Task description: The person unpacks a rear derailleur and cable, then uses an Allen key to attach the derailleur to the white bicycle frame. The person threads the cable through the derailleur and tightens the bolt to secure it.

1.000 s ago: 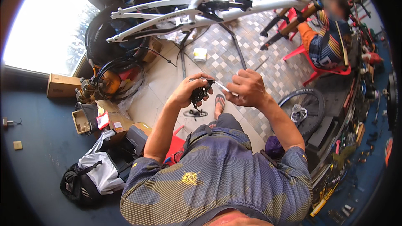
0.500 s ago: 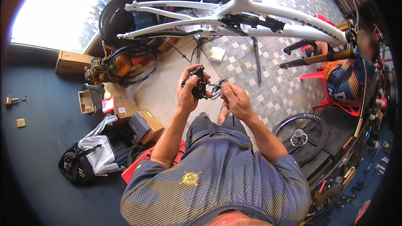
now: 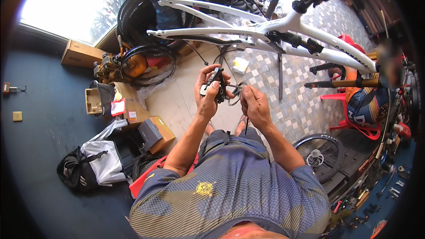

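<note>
My left hand (image 3: 207,93) is closed around a small black bicycle part (image 3: 219,86) with a silvery-grey section on its side; its exact kind I cannot make out. Between the thumb and fingers of my right hand (image 3: 256,106) is a black L-shaped hex key (image 3: 246,126). One arm of the key points left at the part, and the other hangs down below the hand. Whether its tip sits in a bolt is too small to tell. A thin dark loop (image 3: 234,99) shows between my hands.
Ahead of me, a white bicycle frame (image 3: 327,54) is held up on a stand. A wheel (image 3: 338,150) lies at right, near a tool-covered bench (image 3: 380,212). Beyond it a person (image 3: 365,102) sits on a red chair (image 3: 367,129). Cardboard boxes (image 3: 141,110) and a bag (image 3: 75,172) stand at left.
Both hands have shifted slightly right in the picture, and the bicycle part has turned, showing its silvery-grey side. The view has shifted too, with the frame now farther right.
</note>
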The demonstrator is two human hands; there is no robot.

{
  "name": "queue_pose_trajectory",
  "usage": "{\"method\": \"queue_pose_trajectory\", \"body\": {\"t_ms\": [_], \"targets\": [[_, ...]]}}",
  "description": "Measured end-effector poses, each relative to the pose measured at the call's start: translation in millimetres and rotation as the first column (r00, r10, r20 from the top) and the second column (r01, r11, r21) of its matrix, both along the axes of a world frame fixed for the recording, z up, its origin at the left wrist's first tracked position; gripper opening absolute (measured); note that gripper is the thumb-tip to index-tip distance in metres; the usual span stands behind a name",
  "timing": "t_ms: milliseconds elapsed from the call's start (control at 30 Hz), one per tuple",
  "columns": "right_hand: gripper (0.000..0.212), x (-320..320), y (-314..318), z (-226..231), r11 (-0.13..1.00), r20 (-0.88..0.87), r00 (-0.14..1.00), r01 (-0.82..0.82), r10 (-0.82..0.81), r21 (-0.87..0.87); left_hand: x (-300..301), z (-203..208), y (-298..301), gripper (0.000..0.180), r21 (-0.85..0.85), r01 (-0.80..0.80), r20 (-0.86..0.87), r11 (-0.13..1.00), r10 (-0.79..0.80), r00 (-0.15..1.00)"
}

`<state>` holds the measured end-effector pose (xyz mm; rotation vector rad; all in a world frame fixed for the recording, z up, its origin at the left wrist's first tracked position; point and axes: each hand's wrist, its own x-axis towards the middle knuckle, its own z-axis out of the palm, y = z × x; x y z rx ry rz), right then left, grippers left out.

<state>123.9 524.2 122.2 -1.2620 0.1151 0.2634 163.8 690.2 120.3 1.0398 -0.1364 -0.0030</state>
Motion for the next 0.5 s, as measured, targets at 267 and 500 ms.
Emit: {"method": "queue_pose_trajectory", "body": {"t_ms": [267, 500], "targets": [[0.038, 7, 80, 13, 0.989, -0.137, 0.988, -0.055, 0.074, 0.141, -3, -1, 75, 0.048, 0.189, -0.094, 0.126, 0.978, 0.071, 0.989], [0.035, 9, 133, 14, 0.928, -0.261, 0.943, -0.104, 0.206, 0.358, -14, -7, 133, 0.053, 0.285, -0.214, 0.235, 0.934, 0.149, 0.961]]}}
